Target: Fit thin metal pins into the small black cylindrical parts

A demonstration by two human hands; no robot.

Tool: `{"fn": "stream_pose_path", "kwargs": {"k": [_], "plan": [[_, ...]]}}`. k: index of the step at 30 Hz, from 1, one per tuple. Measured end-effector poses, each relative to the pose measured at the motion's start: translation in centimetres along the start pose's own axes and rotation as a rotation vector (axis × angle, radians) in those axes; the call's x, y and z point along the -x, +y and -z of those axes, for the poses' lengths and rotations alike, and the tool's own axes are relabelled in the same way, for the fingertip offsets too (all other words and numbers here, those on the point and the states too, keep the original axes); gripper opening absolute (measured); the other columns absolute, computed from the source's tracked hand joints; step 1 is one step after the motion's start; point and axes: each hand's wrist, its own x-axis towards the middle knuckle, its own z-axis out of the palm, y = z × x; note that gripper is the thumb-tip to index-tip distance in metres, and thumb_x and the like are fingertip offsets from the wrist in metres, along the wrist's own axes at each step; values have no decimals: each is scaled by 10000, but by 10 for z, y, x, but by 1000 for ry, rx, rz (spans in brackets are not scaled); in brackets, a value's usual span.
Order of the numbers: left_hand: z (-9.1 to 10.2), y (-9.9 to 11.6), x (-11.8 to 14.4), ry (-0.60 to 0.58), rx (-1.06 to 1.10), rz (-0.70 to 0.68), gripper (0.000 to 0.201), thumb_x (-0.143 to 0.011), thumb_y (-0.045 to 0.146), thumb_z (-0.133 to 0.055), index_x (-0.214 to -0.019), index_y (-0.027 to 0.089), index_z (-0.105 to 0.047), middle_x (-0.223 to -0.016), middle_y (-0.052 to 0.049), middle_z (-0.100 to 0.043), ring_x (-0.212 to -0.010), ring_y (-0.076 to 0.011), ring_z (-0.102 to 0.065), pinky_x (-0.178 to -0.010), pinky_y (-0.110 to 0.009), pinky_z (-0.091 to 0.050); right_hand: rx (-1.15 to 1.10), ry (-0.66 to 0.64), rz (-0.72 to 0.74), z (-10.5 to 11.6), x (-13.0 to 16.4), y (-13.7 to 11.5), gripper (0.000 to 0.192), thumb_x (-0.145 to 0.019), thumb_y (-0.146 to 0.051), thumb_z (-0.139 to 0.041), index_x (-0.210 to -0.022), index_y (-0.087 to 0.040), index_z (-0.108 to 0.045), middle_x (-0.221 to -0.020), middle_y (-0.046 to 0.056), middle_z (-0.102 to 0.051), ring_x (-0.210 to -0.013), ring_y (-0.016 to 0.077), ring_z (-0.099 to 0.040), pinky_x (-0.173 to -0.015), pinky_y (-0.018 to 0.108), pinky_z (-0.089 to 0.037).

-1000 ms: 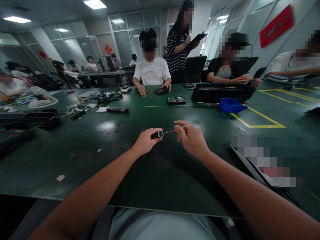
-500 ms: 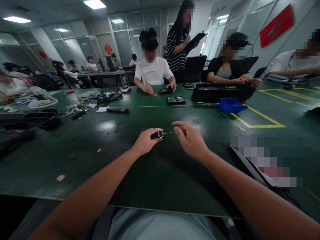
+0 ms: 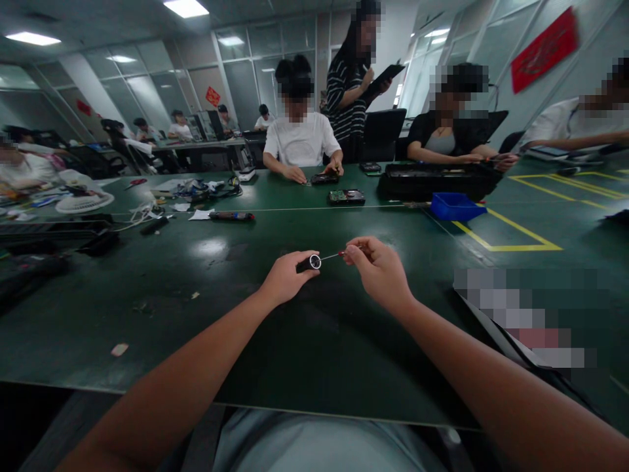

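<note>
Fingers (image 3: pixel 357 256) pinch a black tube (image 3: pixel 306 265) and a tool (image 3: pixel 341 254)
The left hand (image 3: pixel 284 279) has the tube, the right hand (image 3: pixel 385 274) the tool.

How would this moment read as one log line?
left hand: holds black cylinder; right hand: pinches red-handled tool; shaft: at cylinder's ringed end

Between the left grip (image 3: pixel 291 278) and the right grip (image 3: pixel 378 269), a thin metal shaft (image 3: pixel 330 256) bars the gap beside the black cylinder (image 3: pixel 304 265). On the wearer's side of both grips — bare table (image 3: pixel 319 367), room to pass. Straight beyond them runs another open strip, stopped by a circuit-board unit (image 3: pixel 346 196). Beyond the right grip, to its right, a blue tray (image 3: pixel 455 208) and long black housing (image 3: pixel 432 185) obstruct; a stick-shaped tool (image 3: pixel 232 216) lies beyond the left grip, leftward.
</note>
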Motion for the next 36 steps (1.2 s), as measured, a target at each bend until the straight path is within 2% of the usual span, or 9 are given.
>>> {"fn": "stream_pose_path", "kwargs": {"k": [5,11,15,20,30,33,36], "plan": [[2,2,0,11,-44,-17,430,-849,292,-714,-1273,252,-649,-1231,-60,-687,-1120,-244,-623,-1006,-416,-440,-159,16,-48,-5,-2,6,270,-923,-434,-532,-931,-187,-639,-822,58,-699,-749,185,-666,-750,364,-533],[5,3,-1,-86,-90,-147,410,-876,287,-688,-1282,269,-625,-1281,-53,-667,-1199,-243,-583,-1099,-488,-323,-409,90,-180,-8,-9,21,307,-893,-499,-561,-857,-201,-624,-781,40,-639,-684,171,-625,-723,372,-558],[6,0,-3,-98,-106,-171,393,-885,270,-676,-1274,274,-623,-1281,-42,-665,-1200,-227,-576,-1092,-472,-325,-482,6,-329,-5,-14,26,304,-905,-500,-525,-797,-221,-577,-681,32,-584,-613,180,-591,-711,405,-582],[5,-1,-3,-114,-132,-117,401,-885,325,-673,-1279,267,-628,-1233,-49,-683,-1122,-239,-596,-1013,-434,-392,-398,113,-262,-4,-13,24,281,-896,-485,-545,-843,-212,-587,-766,36,-625,-665,163,-612,-688,357,-564],[7,7,-1,-106,-109,-69,397,-879,322,-675,-1270,258,-645,-1218,-54,-693,-1081,-252,-617,-976,-417,-421,-131,58,-94,-3,-5,11,308,-922,-472,-525,-917,-184,-634,-782,52,-698,-708,180,-662,-699,351,-528],[6,5,-1,-100,-106,-75,405,-877,328,-677,-1275,259,-642,-1240,-55,-685,-1099,-254,-612,-986,-427,-414,46,35,-79,2,-4,5,353,-906,-518,-547,-797,-198,-650,-676,36,-690,-618,170,-637,-634,328,-481],[5,3,-1,-95,-108,-80,405,-875,340,-681,-1271,267,-644,-1234,-51,-687,-1092,-252,-613,-985,-428,-414,247,81,-38,5,-3,-1,436,-863,-566,-598,-594,-223,-580,-513,2,-604,-485,147,-537,-541,308,-391]]}}
